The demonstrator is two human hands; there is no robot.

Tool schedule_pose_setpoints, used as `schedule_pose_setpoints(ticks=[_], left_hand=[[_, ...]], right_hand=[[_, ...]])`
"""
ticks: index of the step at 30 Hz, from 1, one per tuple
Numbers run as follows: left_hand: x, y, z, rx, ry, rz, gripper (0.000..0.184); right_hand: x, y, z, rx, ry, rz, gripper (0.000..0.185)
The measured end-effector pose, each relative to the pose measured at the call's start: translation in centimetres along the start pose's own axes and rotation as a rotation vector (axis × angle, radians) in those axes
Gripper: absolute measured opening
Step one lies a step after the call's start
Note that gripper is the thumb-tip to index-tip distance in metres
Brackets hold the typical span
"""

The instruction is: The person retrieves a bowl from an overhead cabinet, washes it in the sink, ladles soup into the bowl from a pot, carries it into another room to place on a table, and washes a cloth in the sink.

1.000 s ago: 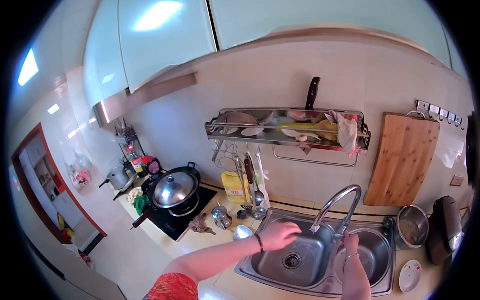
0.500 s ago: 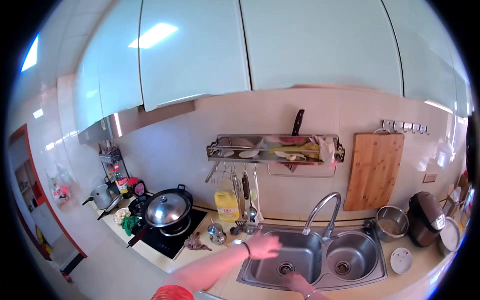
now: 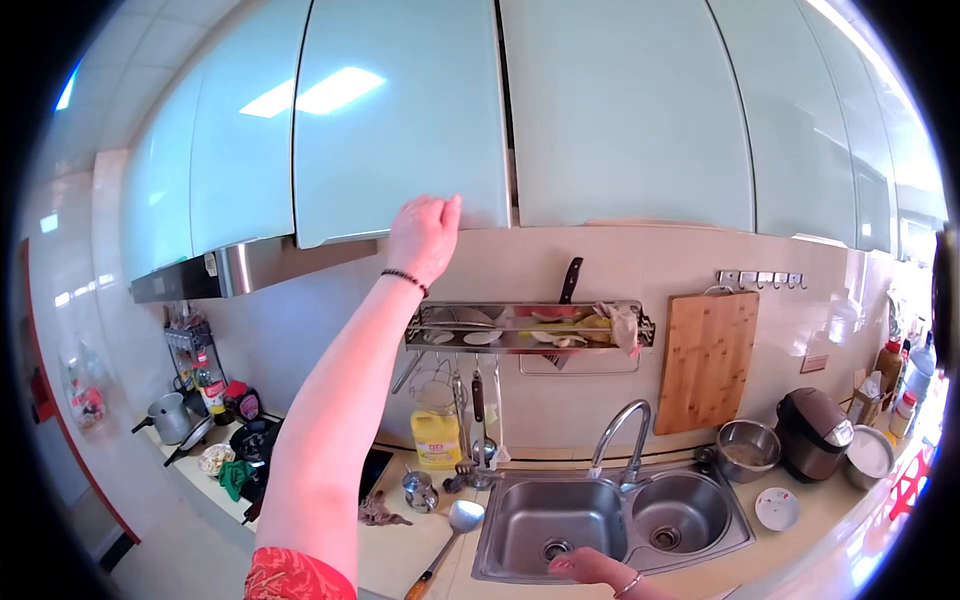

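At the upper centre of the frame, a pale cabinet door (image 3: 400, 140), with its lower edge at the height of the raised left hand (image 3: 424, 237), toward the door's right corner. Fingers curled in close to the palm, directly in front of that edge in this view, with the thumb pointing up; impossible to tell whether hooked under the door or merely against it. Around the wrist, a dark bracelet (image 3: 405, 278); farther down the arm, at lower left of centre, a red sleeve (image 3: 300, 575). Just below and right of the fist, a steel wall rack (image 3: 530, 349), with a black knife handle (image 3: 570, 280) upright at its back. Right of the rack, a wooden cutting board (image 3: 708, 365) against the wall. Below the rack, a yellow jug (image 3: 436, 452) on the counter and, nearer the bottom edge, a spatula (image 3: 465, 516) lying flat. At lower centre, a double sink (image 3: 632, 512) under an arched tap (image 3: 641, 440). Over the front of its left basin, well apart from the door, the right hand (image 3: 588, 567), with fingers loosely extended leftward and nothing visible in hold. At lower right, a small dish (image 3: 777, 509) and a brown cooker (image 3: 808, 440).
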State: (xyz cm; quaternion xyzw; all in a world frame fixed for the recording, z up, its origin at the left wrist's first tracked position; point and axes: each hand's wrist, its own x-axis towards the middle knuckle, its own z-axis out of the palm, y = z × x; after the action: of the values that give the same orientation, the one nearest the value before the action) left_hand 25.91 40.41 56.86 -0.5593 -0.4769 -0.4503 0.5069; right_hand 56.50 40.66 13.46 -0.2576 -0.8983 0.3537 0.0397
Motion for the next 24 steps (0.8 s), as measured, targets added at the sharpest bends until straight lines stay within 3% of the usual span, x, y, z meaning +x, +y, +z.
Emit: schedule_pose_setpoints(ticks=[4,6,7,9,11,13,16,19,24], left_hand=[[-1.3,0.4,-7.2,-0.304,0.153,-0.297,0.048],[-1.6,1.1,-11.7,-0.514,0.234,-0.528,0.051],[-1.8,-0.1,-12.7,-0.632,0.304,-0.521,0.05],[-2.0,-1.4,-14.9,-0.854,0.432,-0.51,0.049],[-2.1,-1.9,-16.2,-0.933,0.45,-0.515,0.048],[-2.2,-2.5,-16.6,-0.972,0.458,-0.511,0.048],[-2.4,-2.7,-17.2,-0.96,0.427,-0.497,0.048],[-2.5,-2.6,-17.5,-1.052,0.389,-0.51,0.045],[-2.7,-3.4,-18.1,-1.185,0.438,-0.499,0.041]], right_hand=[[-1.4,-2.8,-2.8,0.141,-0.069,-0.02,0.029],[-1.3,-1.2,-2.8,0.35,-0.002,0.122,0.032],[-1.3,-0.6,-2.8,0.341,-0.002,0.123,0.032],[-0.7,0.5,-3.7,-0.938,0.573,-0.114,0.033],[1.3,-0.9,-8.1,-0.362,0.467,0.023,0.037],[1.6,-5.8,-12.6,-0.343,0.692,0.024,0.025],[1.7,-13.2,-19.3,-0.38,0.947,-0.342,0.02],[1.8,-19.7,-25.0,-0.602,1.121,-0.553,0.015],[2.4,-25.0,-31.2,-0.648,1.234,-0.503,0.021]])
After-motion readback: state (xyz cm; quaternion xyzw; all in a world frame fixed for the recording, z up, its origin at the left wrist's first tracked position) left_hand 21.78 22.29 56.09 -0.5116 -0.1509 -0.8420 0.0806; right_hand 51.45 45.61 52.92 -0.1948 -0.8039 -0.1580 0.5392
